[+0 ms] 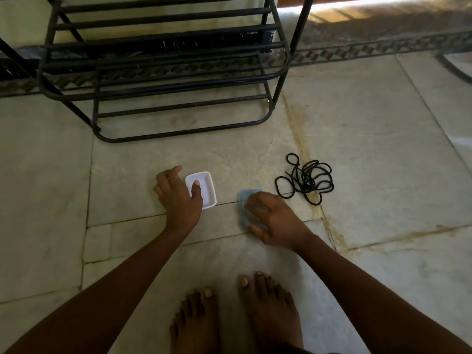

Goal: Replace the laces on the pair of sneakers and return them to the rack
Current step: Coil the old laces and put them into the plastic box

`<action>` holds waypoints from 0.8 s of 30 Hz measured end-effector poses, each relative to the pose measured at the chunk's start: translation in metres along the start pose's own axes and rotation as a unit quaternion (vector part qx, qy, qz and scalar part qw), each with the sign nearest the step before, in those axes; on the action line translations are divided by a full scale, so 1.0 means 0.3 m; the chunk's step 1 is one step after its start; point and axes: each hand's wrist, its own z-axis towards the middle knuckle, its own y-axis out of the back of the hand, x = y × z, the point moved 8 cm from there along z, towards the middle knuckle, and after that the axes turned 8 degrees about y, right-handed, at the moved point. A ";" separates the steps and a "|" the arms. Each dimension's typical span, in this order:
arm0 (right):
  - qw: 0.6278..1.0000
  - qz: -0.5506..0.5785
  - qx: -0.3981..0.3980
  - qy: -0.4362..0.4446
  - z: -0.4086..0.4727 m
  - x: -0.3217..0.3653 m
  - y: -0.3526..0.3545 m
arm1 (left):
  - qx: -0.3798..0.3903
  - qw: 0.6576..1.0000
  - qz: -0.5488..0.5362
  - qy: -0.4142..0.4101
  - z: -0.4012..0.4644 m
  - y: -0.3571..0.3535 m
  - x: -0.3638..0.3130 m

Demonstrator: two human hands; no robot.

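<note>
early stage: left hand [178, 198] gripping white tub [204, 187], right hand [273, 221] holding blue lid [245, 198], black laces [306, 180] right, far rack [163, 72] without sneakers.

White tub [204, 186], blue lid [242, 200]

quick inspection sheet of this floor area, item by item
surface: pale stone floor, stained along one joint
job's things: black laces in a loose tangle on the floor, right of both hands; metal rack behind, visible shelves hold no shoes; sneakers not in view
clutter: white tub open on the floor; blue lid lying beside it
grippers: left hand holds the tub, thumb inside; right hand grips the lid
cables: nothing seen
surroundings: patterned border strip along the far floor edge; bare feet at the near edge
</note>
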 end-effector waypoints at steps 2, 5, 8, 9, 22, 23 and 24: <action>0.996 -0.009 -0.070 -0.052 -0.010 -0.047 0.058 | -0.004 0.999 0.010 -0.046 -0.028 0.007 -0.072; 0.972 -0.063 -0.150 -0.172 -0.067 -0.140 0.135 | 0.065 0.986 0.023 -0.154 -0.078 -0.067 -0.193; 0.930 -0.036 -0.218 -0.294 -0.162 -0.239 0.185 | 0.218 0.938 0.033 -0.267 -0.124 -0.201 -0.301; 0.914 -0.025 -0.235 -0.329 -0.196 -0.277 0.202 | 0.288 0.911 0.038 -0.292 -0.146 -0.259 -0.333; 0.946 0.082 -0.050 -0.308 -0.175 -0.456 0.122 | 0.458 0.808 0.185 -0.320 -0.090 -0.591 -0.542; 0.953 0.092 -0.031 -0.286 -0.157 -0.442 0.113 | 0.456 0.806 0.196 -0.324 -0.090 -0.596 -0.541; 0.960 0.099 -0.009 -0.261 -0.137 -0.428 0.108 | 0.445 0.803 0.210 -0.336 -0.091 -0.596 -0.541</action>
